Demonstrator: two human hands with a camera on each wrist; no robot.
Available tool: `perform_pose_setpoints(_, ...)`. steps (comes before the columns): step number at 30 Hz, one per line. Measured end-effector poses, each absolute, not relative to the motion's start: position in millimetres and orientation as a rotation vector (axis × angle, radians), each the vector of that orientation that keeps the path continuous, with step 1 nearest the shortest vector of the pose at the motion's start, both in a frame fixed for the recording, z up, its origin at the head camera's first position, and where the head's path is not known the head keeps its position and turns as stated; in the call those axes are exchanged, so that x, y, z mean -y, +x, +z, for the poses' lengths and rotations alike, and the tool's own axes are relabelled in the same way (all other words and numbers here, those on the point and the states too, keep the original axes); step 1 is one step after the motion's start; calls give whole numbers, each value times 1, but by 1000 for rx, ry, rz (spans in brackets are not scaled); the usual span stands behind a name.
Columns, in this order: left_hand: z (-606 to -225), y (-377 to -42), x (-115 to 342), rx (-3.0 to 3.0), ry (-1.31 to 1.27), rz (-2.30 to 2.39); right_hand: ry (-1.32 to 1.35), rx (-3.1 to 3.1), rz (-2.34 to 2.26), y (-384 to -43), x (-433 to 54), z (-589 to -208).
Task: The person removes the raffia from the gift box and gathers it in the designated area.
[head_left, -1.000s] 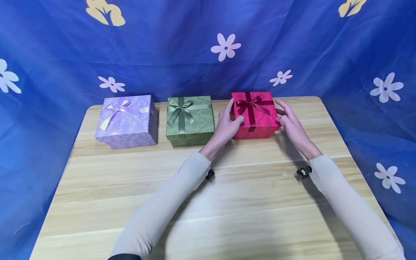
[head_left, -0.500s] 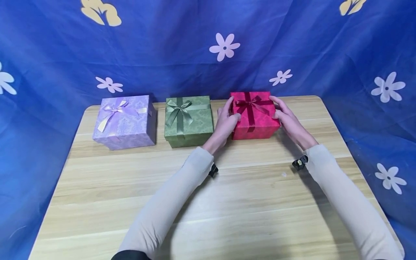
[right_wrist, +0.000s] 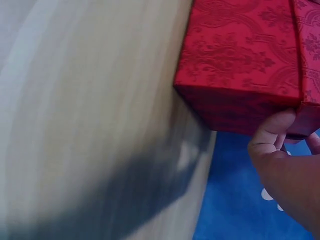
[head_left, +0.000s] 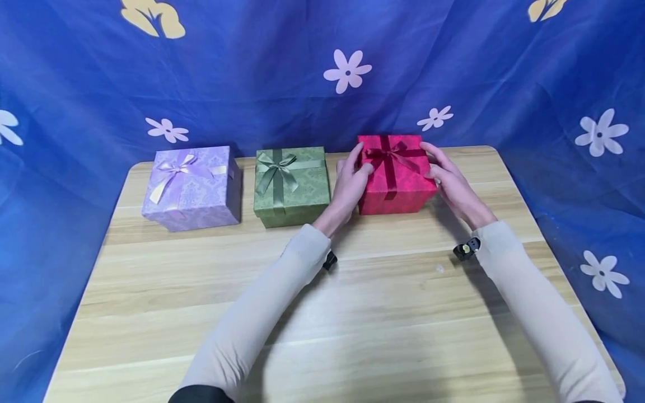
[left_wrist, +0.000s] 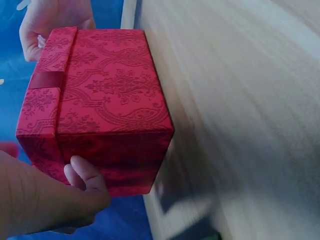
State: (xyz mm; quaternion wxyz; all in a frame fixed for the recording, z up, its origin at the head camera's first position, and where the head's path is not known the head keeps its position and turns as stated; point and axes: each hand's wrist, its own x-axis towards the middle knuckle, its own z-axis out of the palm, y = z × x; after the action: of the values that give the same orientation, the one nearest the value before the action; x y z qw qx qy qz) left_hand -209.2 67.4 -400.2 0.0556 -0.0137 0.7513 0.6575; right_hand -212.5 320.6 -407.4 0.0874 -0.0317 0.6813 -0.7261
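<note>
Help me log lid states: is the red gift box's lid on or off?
On: the left wrist view shows the lid overlapping the red gift box body, no gap showing; whether loosened, cannot tell.

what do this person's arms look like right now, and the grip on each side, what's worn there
The left sleeve and right sleeve are long, plain and pale greyish white. Black fabric shows at the left sleeve's upper end. Small black devices sit by the left wrist and right wrist. The left grip and right grip are ungloved.
</note>
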Motion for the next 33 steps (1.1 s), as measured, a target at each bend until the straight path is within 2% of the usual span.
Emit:
perform_pose_setpoints(9,-379,-210,-62,-2408,100,2098,-153,-1934,-2295,-204,-320,-386)
perform_pose_setpoints(15,-373,-202,-56,-2247,193,2283,-144,-2000,-2340,-190,-321,-379)
perform_pose_setpoints(24,-362,-189,-48,-2095,44,2302,20,-1886,-2465,-173,-322,-372)
perform_pose_setpoints(33,-353,-176,-41,-2142,-6,2145,66,-1704,-2486,-158,-331,-371)
